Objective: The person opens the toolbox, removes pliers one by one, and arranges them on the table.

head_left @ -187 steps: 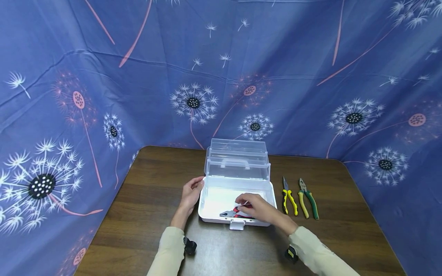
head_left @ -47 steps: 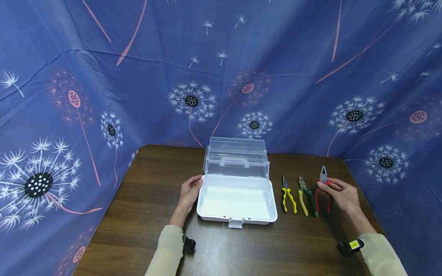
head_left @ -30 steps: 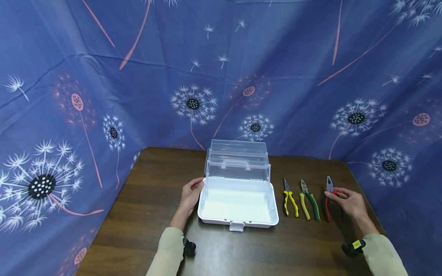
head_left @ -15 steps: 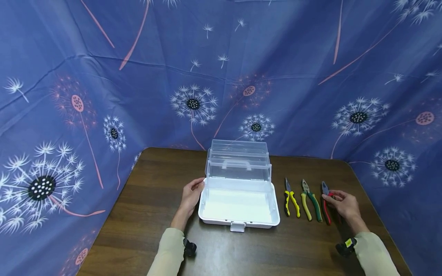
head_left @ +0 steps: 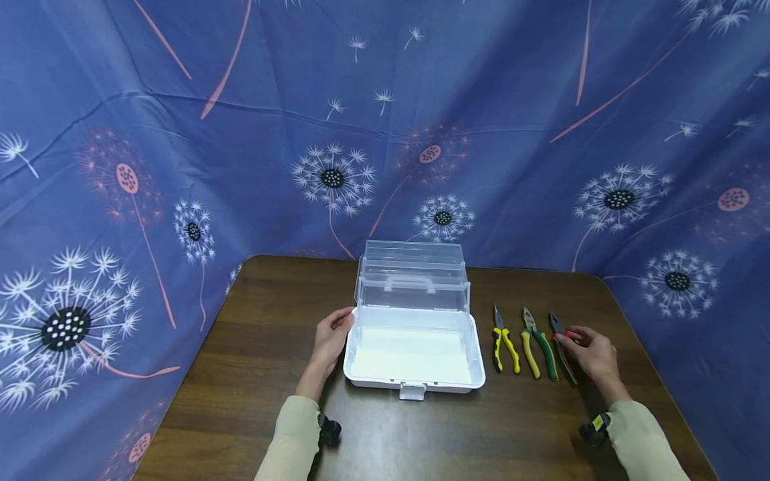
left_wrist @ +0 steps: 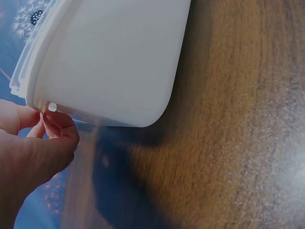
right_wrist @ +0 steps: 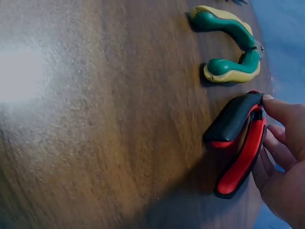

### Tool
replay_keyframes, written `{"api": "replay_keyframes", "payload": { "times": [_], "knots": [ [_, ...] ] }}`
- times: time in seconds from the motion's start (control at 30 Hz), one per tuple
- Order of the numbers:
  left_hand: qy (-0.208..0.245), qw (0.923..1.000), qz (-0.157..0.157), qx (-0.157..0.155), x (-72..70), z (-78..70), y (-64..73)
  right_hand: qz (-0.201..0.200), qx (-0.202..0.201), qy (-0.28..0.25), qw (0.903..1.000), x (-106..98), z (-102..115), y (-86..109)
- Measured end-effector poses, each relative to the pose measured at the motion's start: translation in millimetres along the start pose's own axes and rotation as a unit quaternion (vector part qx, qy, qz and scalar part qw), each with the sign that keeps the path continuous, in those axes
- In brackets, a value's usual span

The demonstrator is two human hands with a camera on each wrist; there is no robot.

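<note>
A white toolbox (head_left: 415, 354) sits mid-table with its clear lid raised behind it. My left hand (head_left: 329, 337) pinches the rim at the box's left rear corner; in the left wrist view, thumb and fingertips meet on that edge beside the white wall (left_wrist: 119, 62). Over on the right, my right hand (head_left: 594, 357) holds red-and-black combination pliers (head_left: 555, 323) near the pivot, jaws pointing away. The right wrist view shows their handles (right_wrist: 240, 162) spread a little and low over the table; whether they touch it fully I cannot tell.
Left of the held pliers lie green-and-yellow pliers (head_left: 546, 351) and, nearer the box, yellow-and-black long-nose pliers (head_left: 511, 351). The brown wooden table (head_left: 240, 401) is bounded by a blue dandelion-print cloth (head_left: 259, 187) at the back and sides.
The red-and-black pliers, first inside the toolbox, were carried right by my right hand, then lowered and shifted left toward the green-and-yellow pair. My left hand stayed on the box.
</note>
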State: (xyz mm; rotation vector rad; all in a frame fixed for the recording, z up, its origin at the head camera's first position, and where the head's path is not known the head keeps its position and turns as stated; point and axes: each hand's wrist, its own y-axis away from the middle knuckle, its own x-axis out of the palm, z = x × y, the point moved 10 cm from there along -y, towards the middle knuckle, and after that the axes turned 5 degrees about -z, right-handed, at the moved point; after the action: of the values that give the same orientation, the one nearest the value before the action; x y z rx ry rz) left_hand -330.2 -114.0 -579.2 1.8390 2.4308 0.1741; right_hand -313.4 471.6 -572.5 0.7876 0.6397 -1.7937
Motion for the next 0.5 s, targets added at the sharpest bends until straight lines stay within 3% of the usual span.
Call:
{"api": "replay_keyframes", "payload": {
  "times": [0.27, 0.5],
  "knots": [
    [-0.003, 1.0000, 0.002, -0.007, 1.4, -0.5, 0.1, -0.030, -0.014, -0.003, 0.9995, -1.2, 4.4, 2.4],
    [-0.011, 0.9999, -0.010, 0.003, -0.9, -2.6, -1.8, -0.079, -0.032, 0.000, 0.9963, -12.3, 10.6, 5.5]
  ]
}}
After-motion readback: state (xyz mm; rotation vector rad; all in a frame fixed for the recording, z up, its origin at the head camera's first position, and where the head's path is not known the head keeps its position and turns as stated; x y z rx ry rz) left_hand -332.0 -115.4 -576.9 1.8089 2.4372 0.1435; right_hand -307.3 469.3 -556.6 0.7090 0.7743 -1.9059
